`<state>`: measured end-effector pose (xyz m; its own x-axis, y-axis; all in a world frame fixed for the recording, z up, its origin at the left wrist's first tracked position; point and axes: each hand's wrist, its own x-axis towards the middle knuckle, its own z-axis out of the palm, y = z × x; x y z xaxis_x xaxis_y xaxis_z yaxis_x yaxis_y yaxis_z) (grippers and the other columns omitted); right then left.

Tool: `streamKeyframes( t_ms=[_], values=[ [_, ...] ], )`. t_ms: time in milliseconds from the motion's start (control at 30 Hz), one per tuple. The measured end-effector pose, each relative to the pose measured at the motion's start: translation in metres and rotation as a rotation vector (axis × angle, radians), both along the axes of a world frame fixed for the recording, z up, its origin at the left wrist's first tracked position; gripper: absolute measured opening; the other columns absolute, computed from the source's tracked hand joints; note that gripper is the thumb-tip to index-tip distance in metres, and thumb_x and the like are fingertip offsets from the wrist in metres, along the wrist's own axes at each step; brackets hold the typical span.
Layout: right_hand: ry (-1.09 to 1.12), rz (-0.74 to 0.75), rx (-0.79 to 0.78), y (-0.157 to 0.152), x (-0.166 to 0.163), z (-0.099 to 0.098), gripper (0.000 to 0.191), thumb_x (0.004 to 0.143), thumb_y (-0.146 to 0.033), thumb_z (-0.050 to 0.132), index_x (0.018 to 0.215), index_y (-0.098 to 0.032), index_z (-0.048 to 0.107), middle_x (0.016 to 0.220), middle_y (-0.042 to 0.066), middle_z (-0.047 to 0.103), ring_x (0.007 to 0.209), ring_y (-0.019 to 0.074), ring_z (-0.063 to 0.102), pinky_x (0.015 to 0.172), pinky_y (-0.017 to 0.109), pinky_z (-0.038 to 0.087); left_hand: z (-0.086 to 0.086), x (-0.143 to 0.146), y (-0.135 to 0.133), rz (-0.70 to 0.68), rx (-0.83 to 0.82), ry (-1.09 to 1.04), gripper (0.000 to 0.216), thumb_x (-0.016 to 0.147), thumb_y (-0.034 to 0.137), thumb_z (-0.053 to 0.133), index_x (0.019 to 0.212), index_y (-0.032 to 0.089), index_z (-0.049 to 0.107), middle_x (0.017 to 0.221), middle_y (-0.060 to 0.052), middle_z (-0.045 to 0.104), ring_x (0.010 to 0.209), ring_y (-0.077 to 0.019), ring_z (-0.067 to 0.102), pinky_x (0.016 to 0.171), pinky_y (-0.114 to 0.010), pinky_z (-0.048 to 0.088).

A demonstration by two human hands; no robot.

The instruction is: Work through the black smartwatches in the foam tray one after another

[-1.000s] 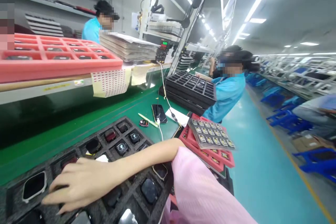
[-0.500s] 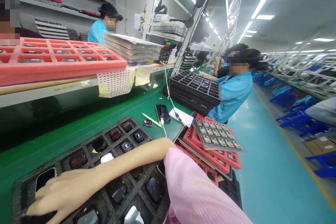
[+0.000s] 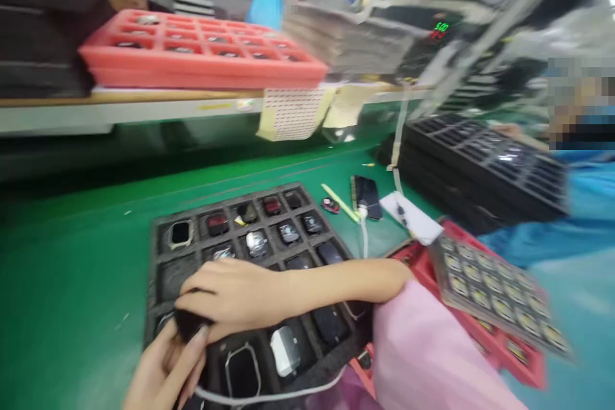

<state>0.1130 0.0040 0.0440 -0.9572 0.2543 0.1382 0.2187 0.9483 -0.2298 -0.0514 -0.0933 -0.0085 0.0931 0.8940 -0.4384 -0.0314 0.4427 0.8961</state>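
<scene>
My right hand [image 3: 235, 298] reaches across a black foam tray [image 3: 154, 256], its fingers closed on a dark smartwatch body [image 3: 189, 323]. At the lower left, my left hand [image 3: 170, 365] grips the same piece from below, thumb against it. Fingers hide most of the watch, and motion blurs it. A white cable [image 3: 288, 397] loops from beside my left hand along the tray's front edge. In the tray's compartments lie several watch bodies, among them a silver-framed one [image 3: 181, 234], a dark-screened one [image 3: 243, 373] and a shiny silver one [image 3: 285, 350].
Beyond the tray are a light green pen [image 3: 340, 202], a phone [image 3: 366, 197] with a cable, and a small dark red piece [image 3: 330, 205]. Stacked black trays [image 3: 480, 170] and a clear tray [image 3: 497, 295] stand right. A pink foam tray [image 3: 206, 70] sits on the shelf; people work nearby.
My right hand has moved from the tray's far left compartments toward me, now with a dark watch body. My left hand has come into view and meets it. The view has turned left.
</scene>
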Motion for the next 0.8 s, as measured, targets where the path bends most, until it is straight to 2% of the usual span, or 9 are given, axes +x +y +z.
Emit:
streamKeyframes(
  t_ms=[67, 133, 233, 300, 367, 467, 600, 700, 800],
  values=[
    [0.023, 0.024, -0.077, 0.006, 0.0, 0.001, 0.043, 0.096, -0.04, 0.046, 0.121, -0.006, 0.051, 0.117, 0.014, 0.058, 0.106, 0.0235, 0.052, 0.088, 0.035, 0.045, 0.004, 0.005, 0.002, -0.026, 0.043, -0.018, 0.036, 0.071, 0.049, 0.073, 0.076, 0.018, 0.055, 0.04, 0.009, 0.042, 0.033, -0.0058, 0.034, 0.034, -0.016, 0.026],
    [0.044, 0.06, -0.203, 0.012, 0.001, 0.004, 0.039, 0.094, -0.035, 0.051, 0.121, -0.007, 0.05, 0.116, 0.015, 0.059, 0.108, 0.0227, 0.053, 0.094, 0.035, 0.044, 0.008, 0.008, 0.009, -0.001, 0.077, -0.065, 0.038, 0.072, 0.048, 0.071, 0.083, 0.016, 0.055, 0.039, 0.011, 0.038, 0.031, -0.0033, 0.027, 0.033, -0.015, 0.021],
    [0.072, 0.028, -0.399, 0.02, 0.004, 0.008, 0.039, 0.092, -0.031, 0.056, 0.125, -0.013, 0.048, 0.118, 0.013, 0.059, 0.109, 0.0212, 0.056, 0.092, 0.034, 0.048, 0.012, 0.006, 0.019, 0.037, 0.093, -0.177, 0.042, 0.072, 0.044, 0.073, 0.095, 0.014, 0.056, 0.049, 0.009, 0.045, 0.034, -0.0025, 0.029, 0.034, -0.015, 0.023],
    [0.109, -0.017, -0.459, 0.023, 0.007, 0.009, 0.041, 0.092, -0.028, 0.056, 0.129, -0.017, 0.045, 0.121, 0.011, 0.058, 0.11, 0.0208, 0.057, 0.092, 0.034, 0.049, 0.013, 0.003, 0.022, 0.061, 0.116, -0.239, 0.043, 0.072, 0.04, 0.074, 0.102, 0.013, 0.057, 0.062, 0.005, 0.054, 0.041, -0.0033, 0.037, 0.038, -0.015, 0.027],
    [0.14, -0.035, -0.443, 0.023, 0.007, 0.008, 0.042, 0.091, -0.026, 0.057, 0.131, -0.018, 0.044, 0.123, 0.011, 0.057, 0.112, 0.0206, 0.056, 0.094, 0.034, 0.049, 0.013, 0.0, 0.022, 0.07, 0.138, -0.27, 0.044, 0.072, 0.037, 0.075, 0.105, 0.014, 0.059, 0.073, 0.001, 0.059, 0.048, -0.0049, 0.043, 0.042, -0.016, 0.032],
    [0.156, -0.016, -0.312, 0.019, 0.003, 0.003, 0.04, 0.09, -0.026, 0.059, 0.127, -0.015, 0.049, 0.122, 0.012, 0.058, 0.111, 0.0227, 0.057, 0.094, 0.037, 0.049, 0.012, -0.002, 0.02, 0.065, 0.158, -0.279, 0.043, 0.071, 0.034, 0.075, 0.106, 0.014, 0.06, 0.079, -0.001, 0.061, 0.055, -0.0068, 0.047, 0.046, -0.017, 0.035],
    [0.146, -0.041, -0.127, 0.013, -0.006, -0.001, 0.035, 0.09, -0.026, 0.057, 0.122, -0.014, 0.054, 0.117, 0.013, 0.062, 0.107, 0.0254, 0.059, 0.09, 0.042, 0.052, 0.014, -0.002, 0.021, 0.063, 0.134, -0.239, 0.036, 0.075, 0.034, 0.072, 0.101, 0.013, 0.059, 0.06, 0.005, 0.051, 0.042, -0.0042, 0.037, 0.039, -0.017, 0.029],
    [0.135, -0.034, -0.097, 0.012, -0.009, -0.002, 0.035, 0.089, -0.029, 0.058, 0.12, -0.012, 0.055, 0.113, 0.013, 0.064, 0.101, 0.0244, 0.061, 0.086, 0.041, 0.054, 0.015, -0.002, 0.022, 0.063, 0.123, -0.238, 0.032, 0.078, 0.035, 0.068, 0.099, 0.013, 0.058, 0.053, 0.008, 0.043, 0.038, -0.0038, 0.033, 0.037, -0.017, 0.025],
    [0.151, -0.016, -0.107, 0.011, -0.009, -0.004, 0.035, 0.09, -0.032, 0.057, 0.118, -0.011, 0.055, 0.11, 0.014, 0.065, 0.098, 0.0241, 0.063, 0.083, 0.04, 0.054, 0.013, -0.003, 0.021, 0.056, 0.141, -0.229, 0.028, 0.078, 0.032, 0.069, 0.095, 0.012, 0.06, 0.056, 0.007, 0.045, 0.043, -0.0045, 0.036, 0.04, -0.017, 0.026]
  ],
)
